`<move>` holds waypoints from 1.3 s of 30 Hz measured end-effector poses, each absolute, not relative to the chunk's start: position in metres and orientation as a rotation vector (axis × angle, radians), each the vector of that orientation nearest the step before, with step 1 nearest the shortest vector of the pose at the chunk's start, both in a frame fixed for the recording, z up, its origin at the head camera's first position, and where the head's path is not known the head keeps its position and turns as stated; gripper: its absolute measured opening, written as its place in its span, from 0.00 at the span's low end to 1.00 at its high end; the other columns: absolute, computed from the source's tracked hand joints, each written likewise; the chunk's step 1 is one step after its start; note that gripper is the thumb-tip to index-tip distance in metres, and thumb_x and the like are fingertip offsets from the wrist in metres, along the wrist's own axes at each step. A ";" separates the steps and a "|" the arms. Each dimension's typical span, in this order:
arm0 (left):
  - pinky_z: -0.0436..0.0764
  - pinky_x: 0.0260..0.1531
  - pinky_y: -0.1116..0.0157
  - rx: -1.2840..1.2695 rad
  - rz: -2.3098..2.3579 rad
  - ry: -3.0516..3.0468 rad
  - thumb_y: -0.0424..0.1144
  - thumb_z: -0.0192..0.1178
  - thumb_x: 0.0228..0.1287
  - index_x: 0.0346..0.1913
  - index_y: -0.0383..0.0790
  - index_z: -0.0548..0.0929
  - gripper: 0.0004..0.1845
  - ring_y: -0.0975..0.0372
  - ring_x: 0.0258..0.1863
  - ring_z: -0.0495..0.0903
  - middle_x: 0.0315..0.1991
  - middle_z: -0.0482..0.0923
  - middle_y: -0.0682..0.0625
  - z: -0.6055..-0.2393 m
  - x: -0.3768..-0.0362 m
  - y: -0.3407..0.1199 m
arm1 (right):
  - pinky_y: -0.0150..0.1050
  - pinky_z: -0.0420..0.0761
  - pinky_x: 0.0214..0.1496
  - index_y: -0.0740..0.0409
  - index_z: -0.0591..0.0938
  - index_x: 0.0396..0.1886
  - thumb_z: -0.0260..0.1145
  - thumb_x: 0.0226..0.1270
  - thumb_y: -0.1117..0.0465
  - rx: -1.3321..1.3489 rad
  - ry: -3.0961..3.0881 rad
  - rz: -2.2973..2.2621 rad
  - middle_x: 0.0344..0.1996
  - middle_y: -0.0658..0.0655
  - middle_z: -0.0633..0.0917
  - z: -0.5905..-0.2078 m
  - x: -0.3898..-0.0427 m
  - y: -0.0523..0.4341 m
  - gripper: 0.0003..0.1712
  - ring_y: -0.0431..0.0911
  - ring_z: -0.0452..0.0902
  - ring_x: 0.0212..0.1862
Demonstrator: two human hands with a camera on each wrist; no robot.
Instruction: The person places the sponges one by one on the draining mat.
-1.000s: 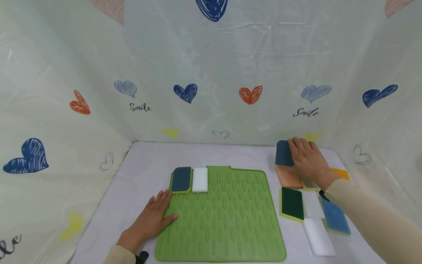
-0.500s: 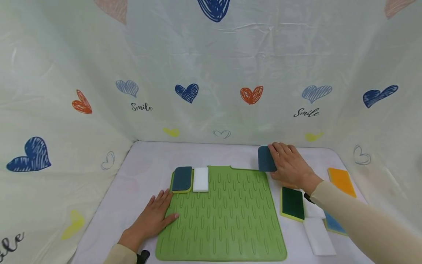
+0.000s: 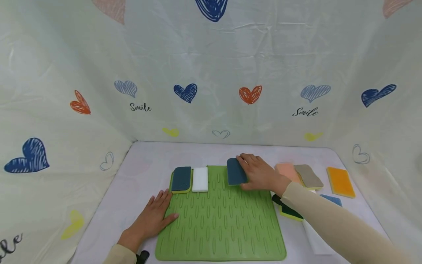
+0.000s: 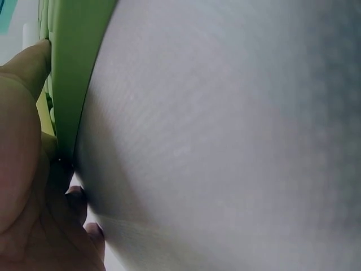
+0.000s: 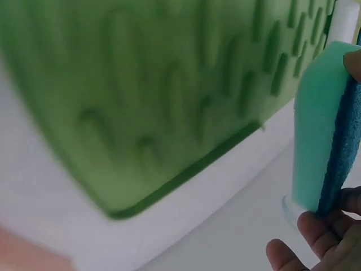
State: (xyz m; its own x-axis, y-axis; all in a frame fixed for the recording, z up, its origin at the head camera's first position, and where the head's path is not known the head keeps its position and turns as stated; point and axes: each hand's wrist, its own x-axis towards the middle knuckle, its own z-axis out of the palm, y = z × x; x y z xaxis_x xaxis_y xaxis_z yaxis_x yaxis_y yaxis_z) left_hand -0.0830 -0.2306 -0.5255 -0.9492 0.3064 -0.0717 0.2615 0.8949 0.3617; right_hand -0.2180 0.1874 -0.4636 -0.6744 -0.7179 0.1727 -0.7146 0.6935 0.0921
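Observation:
My right hand [image 3: 262, 174] grips a sponge [image 3: 236, 172] by its right side, above the far edge of the green ribbed mat [image 3: 221, 223]. In the right wrist view that sponge [image 5: 316, 130] shows mint-green foam under a dark blue scouring face, pinched between thumb and fingers. My left hand [image 3: 150, 220] lies flat with spread fingers over the mat's left edge; its thumb touches the mat [image 4: 79, 62] in the left wrist view. At the mat's far left corner lie a dark blue sponge with yellow foam [image 3: 182, 179] and a white sponge [image 3: 200, 179], side by side.
Right of the mat lie a peach sponge [image 3: 286, 170], a grey-brown one [image 3: 309, 176], an orange one [image 3: 341, 182] and a blue one [image 3: 331, 199]. My sleeve partly covers a dark green sponge [image 3: 290, 212] and a white sponge [image 3: 316, 240]. A heart-printed sheet hangs behind the table.
My right hand has carried the dark blue-faced sponge left from the far right group to over the mat, uncovering the peach and grey-brown sponges. The left hand has stayed in place.

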 end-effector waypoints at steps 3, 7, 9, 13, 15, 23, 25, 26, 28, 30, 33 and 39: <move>0.58 0.76 0.32 0.473 0.580 2.968 0.62 0.59 0.76 0.81 0.28 0.61 0.47 0.35 0.81 0.56 0.81 0.58 0.32 -0.530 -0.083 -0.231 | 0.59 0.79 0.68 0.68 0.66 0.79 0.73 0.57 0.35 1.185 -2.786 0.027 0.72 0.68 0.73 -0.466 -0.220 0.169 0.60 0.61 0.71 0.72; 0.59 0.73 0.31 0.505 0.636 2.998 0.63 0.59 0.75 0.81 0.29 0.62 0.48 0.34 0.79 0.58 0.80 0.60 0.31 -0.536 -0.083 -0.232 | 0.59 0.76 0.70 0.65 0.63 0.82 0.70 0.60 0.35 1.198 -2.900 0.081 0.75 0.67 0.70 -0.471 -0.225 0.148 0.59 0.60 0.67 0.76; 0.59 0.74 0.32 0.497 0.621 2.988 0.63 0.59 0.75 0.81 0.29 0.61 0.48 0.34 0.80 0.58 0.81 0.60 0.31 -0.533 -0.082 -0.232 | 0.59 0.75 0.71 0.65 0.62 0.83 0.69 0.61 0.35 1.197 -2.954 0.095 0.77 0.66 0.68 -0.474 -0.228 0.141 0.59 0.60 0.65 0.77; 0.57 0.77 0.33 0.450 0.546 2.942 0.62 0.58 0.76 0.81 0.29 0.61 0.47 0.36 0.82 0.56 0.82 0.58 0.32 -0.523 -0.082 -0.230 | 0.60 0.73 0.73 0.63 0.61 0.83 0.67 0.63 0.35 1.197 -3.022 0.110 0.79 0.65 0.66 -0.481 -0.233 0.131 0.58 0.60 0.63 0.79; 0.57 0.78 0.35 0.439 0.511 2.924 0.63 0.57 0.77 0.82 0.29 0.60 0.47 0.38 0.82 0.54 0.82 0.57 0.33 -0.520 -0.082 -0.229 | 0.60 0.73 0.74 0.63 0.61 0.83 0.67 0.64 0.34 1.199 -3.040 0.115 0.79 0.65 0.66 -0.484 -0.233 0.128 0.58 0.60 0.62 0.79; 0.56 0.78 0.35 0.435 0.535 2.941 0.61 0.59 0.76 0.81 0.29 0.61 0.47 0.38 0.82 0.55 0.82 0.57 0.33 -0.522 -0.082 -0.229 | 0.60 0.72 0.75 0.62 0.60 0.84 0.66 0.65 0.32 1.190 -3.092 0.085 0.79 0.65 0.66 -0.485 -0.232 0.120 0.58 0.59 0.62 0.79; 0.56 0.78 0.35 0.442 0.541 2.944 0.61 0.59 0.76 0.81 0.29 0.61 0.47 0.38 0.82 0.55 0.82 0.57 0.33 -0.523 -0.082 -0.229 | 0.59 0.71 0.76 0.62 0.60 0.84 0.66 0.65 0.31 1.184 -3.105 0.080 0.80 0.64 0.65 -0.486 -0.232 0.119 0.59 0.59 0.62 0.80; 0.56 0.78 0.35 0.444 0.540 2.946 0.61 0.59 0.76 0.81 0.29 0.61 0.47 0.38 0.82 0.54 0.82 0.57 0.33 -0.523 -0.082 -0.229 | 0.59 0.71 0.76 0.62 0.60 0.84 0.66 0.65 0.31 1.180 -3.111 0.079 0.80 0.64 0.65 -0.486 -0.232 0.119 0.59 0.59 0.62 0.80; 0.56 0.79 0.35 0.437 0.539 2.944 0.61 0.59 0.76 0.81 0.29 0.61 0.47 0.38 0.83 0.54 0.82 0.57 0.34 -0.524 -0.082 -0.229 | 0.59 0.71 0.75 0.61 0.61 0.84 0.66 0.65 0.31 1.171 -3.115 0.089 0.80 0.63 0.66 -0.487 -0.232 0.119 0.58 0.58 0.62 0.80; 0.56 0.78 0.35 0.437 0.534 2.943 0.62 0.59 0.76 0.81 0.29 0.61 0.47 0.38 0.83 0.54 0.82 0.57 0.34 -0.524 -0.082 -0.229 | 0.59 0.71 0.75 0.61 0.61 0.84 0.65 0.65 0.31 1.166 -3.121 0.085 0.80 0.63 0.65 -0.488 -0.232 0.119 0.58 0.58 0.62 0.80; 0.56 0.79 0.35 0.426 0.528 2.937 0.62 0.58 0.76 0.81 0.29 0.61 0.47 0.38 0.83 0.54 0.82 0.57 0.34 -0.523 -0.082 -0.230 | 0.59 0.71 0.75 0.61 0.61 0.83 0.65 0.65 0.31 1.166 -3.123 0.095 0.80 0.63 0.66 -0.488 -0.231 0.118 0.58 0.58 0.63 0.79; 0.56 0.79 0.36 0.426 0.513 2.929 0.62 0.58 0.76 0.81 0.29 0.60 0.47 0.38 0.83 0.54 0.82 0.57 0.33 -0.521 -0.082 -0.229 | 0.59 0.72 0.74 0.60 0.61 0.84 0.65 0.66 0.30 1.166 -3.122 0.070 0.80 0.62 0.66 -0.487 -0.230 0.119 0.57 0.58 0.63 0.79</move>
State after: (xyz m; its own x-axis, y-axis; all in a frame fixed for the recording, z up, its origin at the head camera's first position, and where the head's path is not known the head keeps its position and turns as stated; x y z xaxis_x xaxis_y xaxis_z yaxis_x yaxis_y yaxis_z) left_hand -0.0821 -0.2294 -0.5214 -0.9505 0.2988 -0.0853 0.2520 0.9018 0.3510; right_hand -0.2305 0.1186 -0.4871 -0.7392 -0.6531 -0.1643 -0.6451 0.7567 -0.1056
